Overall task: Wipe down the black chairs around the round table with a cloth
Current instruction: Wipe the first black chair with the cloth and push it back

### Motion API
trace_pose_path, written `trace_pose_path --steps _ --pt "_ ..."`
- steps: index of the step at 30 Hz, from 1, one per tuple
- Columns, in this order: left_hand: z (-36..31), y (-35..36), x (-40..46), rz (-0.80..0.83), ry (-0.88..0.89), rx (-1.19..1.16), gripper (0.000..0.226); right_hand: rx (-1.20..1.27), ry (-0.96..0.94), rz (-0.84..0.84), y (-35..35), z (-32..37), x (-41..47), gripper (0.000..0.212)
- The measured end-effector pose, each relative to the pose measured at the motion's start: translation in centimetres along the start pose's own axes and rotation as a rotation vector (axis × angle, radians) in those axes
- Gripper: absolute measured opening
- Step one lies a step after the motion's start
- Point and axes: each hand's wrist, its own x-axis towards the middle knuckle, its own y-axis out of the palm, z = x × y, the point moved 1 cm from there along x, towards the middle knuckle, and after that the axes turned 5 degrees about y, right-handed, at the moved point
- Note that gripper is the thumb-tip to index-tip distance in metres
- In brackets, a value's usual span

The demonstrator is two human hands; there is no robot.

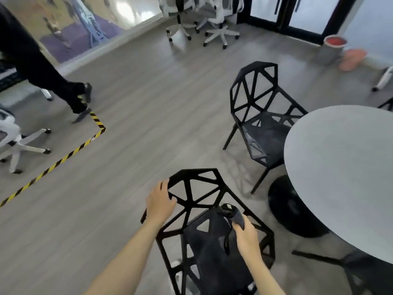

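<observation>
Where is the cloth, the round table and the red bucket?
cloth (233, 216), head view, on its bunched dark middle.
round table (340, 158), head view, on its bare grey top.
red bucket (335, 42), head view, on its red inside.

Near chair (209, 237) lower part cut by bottom edge; tabletop (344, 167) cut right of right grip (246, 237); cloth (232, 216) blurred.

We are seeing white office chairs (197, 20) standing at the far wall and yellow-black floor tape (63, 156) running across the grey floor. A grey bin (331, 48) is sitting beside a pink bag (352, 59), and a dark-trousered person (42, 67) is stepping at left.
</observation>
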Motion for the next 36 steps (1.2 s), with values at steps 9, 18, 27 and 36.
trace_pose_path --steps 9,18,27,36 --pt "3.2 2.5 11.3 0.243 0.35 0.247 0.105 0.381 0.175 -0.413 5.6 -2.0 -3.9 0.032" --pt "2.5 3.3 14.7 0.298 0.666 0.133 0.11 0.567 0.252 -0.607 9.9 -2.5 -7.2 0.027" --pt "3.6 3.8 14.6 0.325 0.699 0.048 0.11 0.565 0.291 -0.712 11.9 -4.7 -9.3 0.029" --pt "2.9 3.4 15.9 0.314 0.583 0.053 0.109 0.563 0.284 -0.744 10.8 -5.4 -11.0 0.025"
